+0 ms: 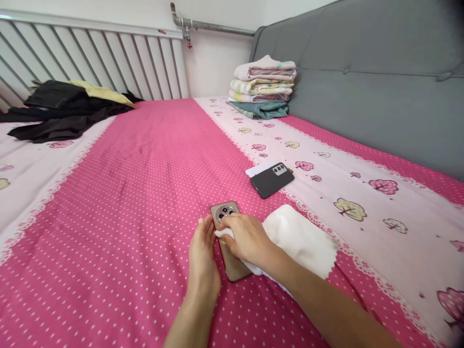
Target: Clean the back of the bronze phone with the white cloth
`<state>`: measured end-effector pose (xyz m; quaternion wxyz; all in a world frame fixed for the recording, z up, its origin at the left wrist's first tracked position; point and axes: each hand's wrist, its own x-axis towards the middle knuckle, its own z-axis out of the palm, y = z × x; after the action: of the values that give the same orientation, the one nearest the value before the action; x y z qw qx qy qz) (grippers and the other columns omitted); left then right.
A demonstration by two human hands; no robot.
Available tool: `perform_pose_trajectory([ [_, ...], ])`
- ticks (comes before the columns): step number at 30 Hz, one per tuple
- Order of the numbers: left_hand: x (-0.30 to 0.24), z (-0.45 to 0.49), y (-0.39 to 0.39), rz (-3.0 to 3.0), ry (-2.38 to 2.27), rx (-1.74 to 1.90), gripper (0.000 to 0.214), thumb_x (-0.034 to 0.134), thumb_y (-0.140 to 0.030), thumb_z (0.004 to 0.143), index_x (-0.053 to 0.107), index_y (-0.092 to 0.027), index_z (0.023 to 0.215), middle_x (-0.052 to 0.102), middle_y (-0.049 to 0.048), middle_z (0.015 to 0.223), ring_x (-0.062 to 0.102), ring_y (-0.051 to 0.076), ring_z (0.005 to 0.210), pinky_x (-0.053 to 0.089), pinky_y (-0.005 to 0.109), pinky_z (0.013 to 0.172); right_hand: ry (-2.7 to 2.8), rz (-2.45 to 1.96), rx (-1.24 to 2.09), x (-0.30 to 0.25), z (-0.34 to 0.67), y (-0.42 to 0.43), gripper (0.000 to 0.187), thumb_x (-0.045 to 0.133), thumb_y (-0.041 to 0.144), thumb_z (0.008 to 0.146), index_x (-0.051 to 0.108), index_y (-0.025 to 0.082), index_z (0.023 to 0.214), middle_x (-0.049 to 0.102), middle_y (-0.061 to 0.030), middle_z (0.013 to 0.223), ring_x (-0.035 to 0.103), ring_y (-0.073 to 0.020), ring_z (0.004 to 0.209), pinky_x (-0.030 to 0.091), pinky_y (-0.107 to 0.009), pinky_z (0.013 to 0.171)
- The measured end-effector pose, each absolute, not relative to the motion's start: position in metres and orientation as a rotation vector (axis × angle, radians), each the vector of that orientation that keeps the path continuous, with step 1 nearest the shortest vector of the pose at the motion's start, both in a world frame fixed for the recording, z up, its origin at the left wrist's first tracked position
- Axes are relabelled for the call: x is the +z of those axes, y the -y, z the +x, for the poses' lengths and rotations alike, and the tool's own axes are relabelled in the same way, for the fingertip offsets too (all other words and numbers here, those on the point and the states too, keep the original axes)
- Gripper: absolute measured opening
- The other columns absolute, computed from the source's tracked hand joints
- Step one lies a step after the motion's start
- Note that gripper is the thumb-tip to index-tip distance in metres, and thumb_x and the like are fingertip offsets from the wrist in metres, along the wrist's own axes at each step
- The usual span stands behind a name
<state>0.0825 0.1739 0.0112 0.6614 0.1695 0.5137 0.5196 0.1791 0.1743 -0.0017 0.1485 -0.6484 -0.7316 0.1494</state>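
A gold-brown smartphone (235, 265) lies back side up on the pink dotted bedsheet, its round camera block at the far end. My right hand (250, 238) is closed on a white cloth (299, 237), pressing a bunched corner of it against the phone's back just below the cameras. The rest of the cloth spreads out to the right, under my wrist. Along the phone's left edge rests my left hand (203, 256), fingers stretched out and touching its side, holding nothing. Part of the phone is hidden by my right hand and the cloth.
Beyond the cloth lies a dark phone (271, 181) on top of a white flat item (258, 169). Folded fabrics (264, 79) are stacked by the grey headboard (355, 63). Dark clothes (61, 104) lie at the far left, before a white radiator (108, 58).
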Motion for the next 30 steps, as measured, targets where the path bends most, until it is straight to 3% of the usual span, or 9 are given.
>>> perform_pose_trajectory([
  [13, 0.0083, 0.0855, -0.1707, 0.434, -1.159, 1.217, 0.013, 0.054, -0.027, 0.079, 0.063, -0.018, 0.077, 0.066, 0.0001, 0.080, 0.061, 0.013, 0.079, 0.046, 0.021, 0.070, 2.106, -1.857, 0.433, -0.0031, 0.1790, -0.1735, 0.019, 0.050, 0.030, 0.083, 0.061, 0.024, 0.097, 0.062, -0.0036, 0.096, 0.058, -0.0185, 0.088, 0.037, -0.027, 0.071],
  [30, 0.0101, 0.0844, -0.1712, 0.408, -1.201, 1.189, 0.014, 0.054, -0.028, 0.079, 0.063, -0.020, 0.076, 0.066, 0.0006, 0.080, 0.061, 0.015, 0.086, 0.047, 0.024, 0.077, 2.104, -1.840, 0.423, -0.0040, 0.1795, -0.1744, 0.018, 0.051, 0.028, 0.081, 0.061, 0.024, 0.096, 0.063, -0.0029, 0.096, 0.058, -0.0183, 0.087, 0.037, -0.027, 0.071],
])
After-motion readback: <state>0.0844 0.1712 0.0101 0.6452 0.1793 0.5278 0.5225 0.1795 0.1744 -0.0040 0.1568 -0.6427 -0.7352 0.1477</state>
